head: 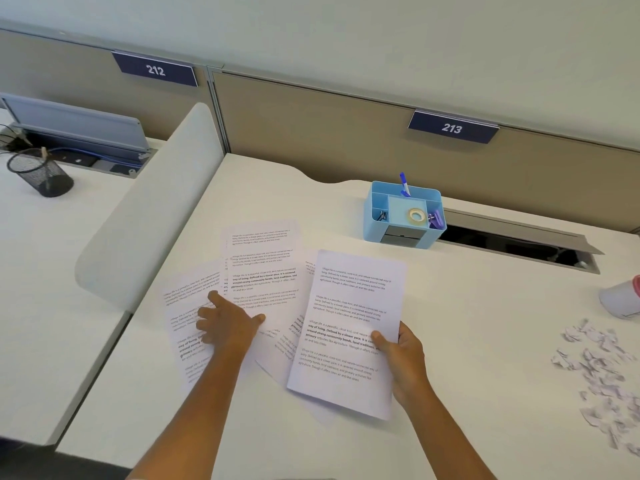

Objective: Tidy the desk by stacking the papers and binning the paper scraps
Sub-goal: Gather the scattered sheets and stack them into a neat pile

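Printed papers (pixel 263 271) lie fanned on the white desk (pixel 450 306), left of and nearer than the blue organiser (pixel 403 216). The right hand (pixel 403 358) pinches one sheet (pixel 349 327) by its edge; the left hand (pixel 225 323) presses loosely spread fingers on the fan. Paper scraps (pixel 602 375) lie well right of the organiser.

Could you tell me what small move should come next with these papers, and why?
Probably the left hand should slide the sheet under its fingers toward the sheet that the right hand holds: several printed sheets lie fanned out and overlapping on the desk, not stacked, and the paper scraps are untouched.
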Demonstrator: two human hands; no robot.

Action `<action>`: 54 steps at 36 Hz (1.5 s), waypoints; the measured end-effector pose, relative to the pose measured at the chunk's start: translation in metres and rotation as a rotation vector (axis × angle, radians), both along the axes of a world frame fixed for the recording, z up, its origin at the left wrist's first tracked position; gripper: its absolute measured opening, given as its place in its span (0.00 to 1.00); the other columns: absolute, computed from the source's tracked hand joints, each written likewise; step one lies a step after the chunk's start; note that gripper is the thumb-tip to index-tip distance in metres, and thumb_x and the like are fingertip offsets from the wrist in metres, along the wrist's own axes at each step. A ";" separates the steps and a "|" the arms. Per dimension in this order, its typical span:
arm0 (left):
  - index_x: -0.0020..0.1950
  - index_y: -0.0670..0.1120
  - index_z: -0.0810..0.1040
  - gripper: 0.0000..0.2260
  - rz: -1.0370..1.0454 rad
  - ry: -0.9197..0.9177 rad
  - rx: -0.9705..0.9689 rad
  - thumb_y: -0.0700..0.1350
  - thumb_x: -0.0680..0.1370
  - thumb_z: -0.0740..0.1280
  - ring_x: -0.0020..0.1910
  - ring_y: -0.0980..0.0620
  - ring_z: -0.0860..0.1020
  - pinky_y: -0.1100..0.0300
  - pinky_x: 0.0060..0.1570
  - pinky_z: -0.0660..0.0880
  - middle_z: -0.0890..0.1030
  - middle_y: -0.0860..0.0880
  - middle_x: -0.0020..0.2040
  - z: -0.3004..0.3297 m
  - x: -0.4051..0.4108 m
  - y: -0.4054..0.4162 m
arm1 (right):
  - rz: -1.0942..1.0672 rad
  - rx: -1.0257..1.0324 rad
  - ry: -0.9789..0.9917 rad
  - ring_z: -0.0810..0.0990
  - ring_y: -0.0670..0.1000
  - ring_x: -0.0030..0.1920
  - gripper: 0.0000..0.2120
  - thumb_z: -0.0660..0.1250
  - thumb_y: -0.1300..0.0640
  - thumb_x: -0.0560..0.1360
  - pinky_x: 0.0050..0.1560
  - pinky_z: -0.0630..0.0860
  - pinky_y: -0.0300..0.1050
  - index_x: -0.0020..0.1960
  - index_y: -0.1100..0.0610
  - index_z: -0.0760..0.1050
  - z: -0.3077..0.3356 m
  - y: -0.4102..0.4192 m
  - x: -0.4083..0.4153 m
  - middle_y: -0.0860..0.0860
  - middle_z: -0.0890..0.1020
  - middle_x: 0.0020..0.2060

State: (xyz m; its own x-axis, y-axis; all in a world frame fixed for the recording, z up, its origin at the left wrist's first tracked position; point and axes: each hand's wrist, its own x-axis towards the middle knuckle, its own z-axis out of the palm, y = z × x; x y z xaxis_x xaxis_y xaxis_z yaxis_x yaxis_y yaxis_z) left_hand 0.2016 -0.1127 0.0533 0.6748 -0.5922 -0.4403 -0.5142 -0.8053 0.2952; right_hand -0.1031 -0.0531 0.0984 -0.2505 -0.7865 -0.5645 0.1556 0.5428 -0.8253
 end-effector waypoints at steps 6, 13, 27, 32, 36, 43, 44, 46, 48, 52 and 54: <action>0.76 0.42 0.52 0.50 0.004 0.054 0.002 0.53 0.70 0.84 0.66 0.33 0.75 0.37 0.66 0.73 0.71 0.34 0.68 0.000 -0.005 -0.005 | -0.005 0.005 0.002 0.89 0.56 0.54 0.15 0.72 0.67 0.79 0.58 0.85 0.59 0.61 0.52 0.83 0.000 -0.002 0.001 0.49 0.90 0.54; 0.76 0.39 0.59 0.47 0.003 -0.012 0.085 0.58 0.71 0.82 0.75 0.37 0.66 0.40 0.70 0.71 0.68 0.37 0.74 0.005 -0.009 -0.008 | 0.004 -0.002 -0.002 0.89 0.56 0.54 0.15 0.72 0.67 0.79 0.58 0.85 0.60 0.61 0.52 0.83 0.000 -0.001 -0.001 0.48 0.89 0.54; 0.69 0.41 0.64 0.42 0.035 -0.038 0.082 0.56 0.67 0.84 0.71 0.40 0.68 0.42 0.66 0.74 0.67 0.39 0.71 0.010 -0.010 -0.014 | 0.014 -0.003 0.005 0.89 0.54 0.53 0.15 0.72 0.66 0.79 0.57 0.85 0.58 0.61 0.51 0.83 -0.001 0.003 -0.001 0.48 0.89 0.54; 0.69 0.41 0.64 0.42 0.034 -0.035 0.083 0.56 0.67 0.85 0.70 0.40 0.68 0.43 0.65 0.74 0.67 0.39 0.71 0.008 -0.010 -0.015 | 0.014 -0.014 0.007 0.89 0.55 0.53 0.15 0.72 0.66 0.79 0.57 0.85 0.57 0.61 0.51 0.83 0.001 0.003 -0.001 0.48 0.89 0.54; 0.70 0.41 0.64 0.43 0.058 -0.014 0.088 0.55 0.67 0.85 0.70 0.40 0.68 0.42 0.65 0.74 0.67 0.38 0.71 0.009 -0.010 -0.016 | 0.021 -0.012 0.018 0.89 0.55 0.54 0.15 0.73 0.65 0.79 0.59 0.84 0.60 0.61 0.50 0.83 -0.001 0.004 -0.003 0.48 0.89 0.55; 0.75 0.40 0.59 0.48 0.078 0.048 0.090 0.53 0.67 0.85 0.72 0.38 0.68 0.41 0.68 0.71 0.68 0.37 0.74 0.009 -0.008 -0.017 | 0.023 -0.005 0.014 0.89 0.55 0.54 0.15 0.73 0.65 0.79 0.60 0.84 0.62 0.62 0.51 0.83 -0.003 0.005 -0.004 0.48 0.89 0.54; 0.76 0.40 0.58 0.49 0.074 0.056 0.091 0.52 0.67 0.85 0.73 0.38 0.68 0.40 0.69 0.70 0.68 0.37 0.74 0.009 -0.008 -0.018 | 0.023 -0.005 0.015 0.89 0.55 0.54 0.15 0.73 0.66 0.79 0.60 0.84 0.62 0.61 0.51 0.83 -0.003 0.006 -0.004 0.48 0.89 0.54; 0.75 0.40 0.59 0.47 0.071 0.074 0.087 0.51 0.68 0.85 0.73 0.38 0.69 0.40 0.70 0.69 0.70 0.38 0.73 0.009 -0.009 -0.019 | 0.024 -0.003 0.015 0.89 0.55 0.54 0.15 0.73 0.66 0.79 0.60 0.84 0.62 0.61 0.51 0.83 -0.003 0.006 -0.004 0.48 0.89 0.54; 0.73 0.40 0.62 0.43 0.068 0.089 0.078 0.49 0.69 0.84 0.71 0.38 0.71 0.40 0.70 0.69 0.73 0.38 0.71 0.009 -0.010 -0.019 | 0.023 -0.004 0.016 0.89 0.56 0.54 0.15 0.73 0.66 0.79 0.60 0.84 0.62 0.61 0.51 0.83 -0.003 0.005 -0.004 0.48 0.89 0.54; 0.68 0.42 0.70 0.28 0.015 0.069 0.066 0.47 0.74 0.77 0.67 0.39 0.74 0.41 0.66 0.72 0.77 0.40 0.65 0.007 -0.007 -0.015 | 0.017 -0.009 0.021 0.89 0.56 0.54 0.15 0.73 0.66 0.78 0.59 0.84 0.62 0.61 0.51 0.84 -0.001 0.005 -0.005 0.48 0.89 0.54; 0.67 0.42 0.73 0.23 0.018 0.073 0.024 0.46 0.76 0.74 0.66 0.38 0.74 0.41 0.65 0.73 0.78 0.39 0.64 0.007 -0.005 -0.012 | 0.012 -0.011 0.016 0.89 0.56 0.54 0.15 0.73 0.66 0.78 0.60 0.84 0.62 0.61 0.51 0.84 0.000 0.005 -0.007 0.49 0.89 0.54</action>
State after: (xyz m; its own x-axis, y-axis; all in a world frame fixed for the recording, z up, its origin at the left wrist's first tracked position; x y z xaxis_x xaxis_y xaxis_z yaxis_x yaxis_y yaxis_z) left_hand 0.1964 -0.1248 0.0602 0.6509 -0.5689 -0.5027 -0.4773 -0.8216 0.3117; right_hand -0.1099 -0.0478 0.0982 -0.2494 -0.7956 -0.5521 0.1361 0.5356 -0.8334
